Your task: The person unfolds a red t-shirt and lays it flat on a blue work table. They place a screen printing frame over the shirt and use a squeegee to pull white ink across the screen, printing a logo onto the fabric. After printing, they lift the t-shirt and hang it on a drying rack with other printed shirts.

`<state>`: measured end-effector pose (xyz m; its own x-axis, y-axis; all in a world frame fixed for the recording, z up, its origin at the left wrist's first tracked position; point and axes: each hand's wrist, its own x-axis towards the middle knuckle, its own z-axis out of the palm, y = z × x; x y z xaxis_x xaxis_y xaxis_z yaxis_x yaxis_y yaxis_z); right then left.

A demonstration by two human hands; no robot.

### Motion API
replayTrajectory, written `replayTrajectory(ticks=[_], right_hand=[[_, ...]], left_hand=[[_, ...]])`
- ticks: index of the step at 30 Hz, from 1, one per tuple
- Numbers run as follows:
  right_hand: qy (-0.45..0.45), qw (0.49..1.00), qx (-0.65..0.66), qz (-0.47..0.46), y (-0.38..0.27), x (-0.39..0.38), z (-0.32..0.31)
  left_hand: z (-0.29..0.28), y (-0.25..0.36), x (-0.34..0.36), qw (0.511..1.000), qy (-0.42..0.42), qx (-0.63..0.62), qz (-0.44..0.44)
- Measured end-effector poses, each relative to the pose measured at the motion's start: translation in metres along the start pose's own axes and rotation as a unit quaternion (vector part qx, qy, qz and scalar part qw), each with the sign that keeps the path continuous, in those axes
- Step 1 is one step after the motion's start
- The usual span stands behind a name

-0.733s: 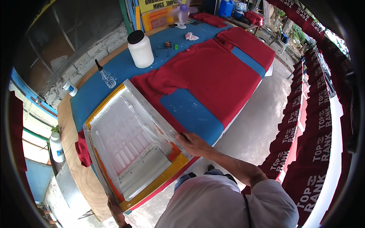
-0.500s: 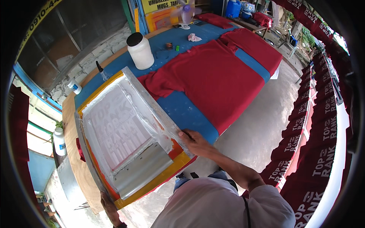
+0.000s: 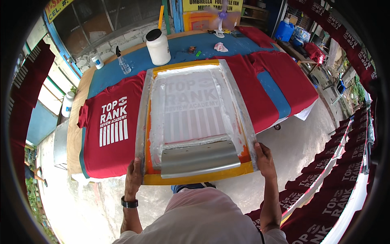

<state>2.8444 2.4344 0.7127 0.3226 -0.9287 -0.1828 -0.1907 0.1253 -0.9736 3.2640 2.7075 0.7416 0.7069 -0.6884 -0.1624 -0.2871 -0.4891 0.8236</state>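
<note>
Both my hands carry a large screen printing frame [image 3: 199, 178] by its near corners. My left hand [image 3: 132, 175] is closed on the left rail, and my right hand [image 3: 265, 159] grips the right one. White ink smears the mesh, through which a lettered stencil with stripes shows. Across the near end of the mesh lies a metal ink scraper [image 3: 201, 157]. On the left, a maroon T-shirt [image 3: 92, 147] bears a white print of letters and bars. A plain maroon T-shirt [image 3: 256, 103] is partly hidden behind the frame.
A white jar with a black lid [image 3: 159, 51], a spray bottle [image 3: 123, 64] and a small white bottle [image 3: 97, 62] stand along the table's far side. Another maroon shirt [image 3: 290, 85] lies to the right. Printed maroon shirts [image 3: 308, 183] hang at the right edge. A fan [image 3: 219, 26] stands behind.
The screen printing frame has come away rightward from the left part of the table and is straighter now. The printed T-shirt is uncovered. My view has swung left, and both hands keep their grip.
</note>
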Motion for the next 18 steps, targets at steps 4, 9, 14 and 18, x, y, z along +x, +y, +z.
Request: replayTrajectory(ticks=[4, 9, 14, 18], right_hand=[[0.026, 1.000, -0.010, -0.001, 0.035, 0.018, -0.091], [0.012, 1.000, -0.020, 0.018, 0.072, 0.085, -0.170], [-0.025, 0.998, -0.051, 0.018, 0.081, 0.176, -0.215], [-0.046, 0.997, -0.055, -0.014, 0.091, 0.244, -0.221]], left_hand=[[0.095, 0.000, 0.004, 0.997, -0.027, 0.025, 0.070], [0.191, -0.006, 0.032, 0.921, -0.001, 0.206, 0.329], [0.266, 0.012, 0.066, 0.942, 0.031, 0.178, 0.282], [0.302, 0.019, 0.101, 0.904, 0.056, 0.240, 0.349]])
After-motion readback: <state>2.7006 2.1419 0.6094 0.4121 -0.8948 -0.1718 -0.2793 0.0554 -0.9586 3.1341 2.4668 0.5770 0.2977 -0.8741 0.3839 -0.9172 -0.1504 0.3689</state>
